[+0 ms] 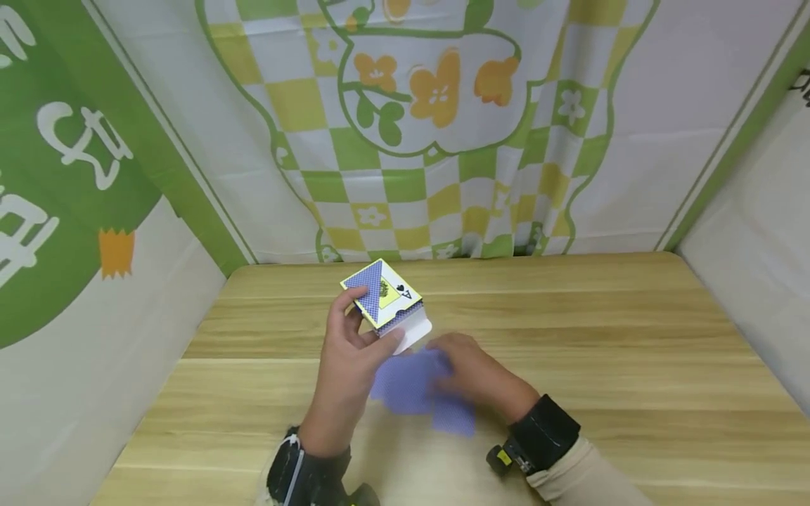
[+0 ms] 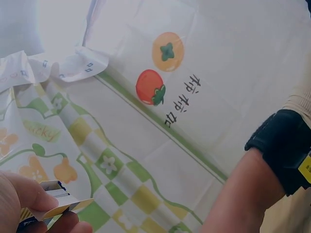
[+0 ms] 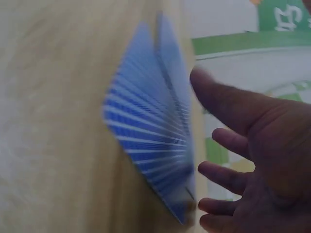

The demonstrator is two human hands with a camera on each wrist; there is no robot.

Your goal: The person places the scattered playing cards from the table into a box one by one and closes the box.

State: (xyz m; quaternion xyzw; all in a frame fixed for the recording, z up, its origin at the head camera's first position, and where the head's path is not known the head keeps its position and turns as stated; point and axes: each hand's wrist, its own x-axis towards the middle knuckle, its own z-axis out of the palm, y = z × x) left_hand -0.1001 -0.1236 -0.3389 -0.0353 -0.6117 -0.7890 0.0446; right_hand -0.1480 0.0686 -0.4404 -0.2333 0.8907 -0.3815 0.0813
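My left hand [image 1: 351,372] grips a playing card box [image 1: 382,294], blue and yellow with an ace of spades on its face. The box is tilted, its white flap open toward the lower right. In the left wrist view, the thumb lies along the flap of the box [image 2: 60,200]. Blue-backed playing cards [image 1: 405,386] lie spread and blurred on the table below the box. Over their right side is my right hand [image 1: 481,376]. The right wrist view shows that hand [image 3: 277,150] with fingers extended and apart, just beside the blurred cards [image 3: 141,126].
The wooden table [image 1: 601,337] reaches back to a green and white checked cloth [image 1: 405,183] hanging behind it. Printed cloth walls stand on both sides. Black straps [image 1: 544,432] with small cameras sit on both wrists.
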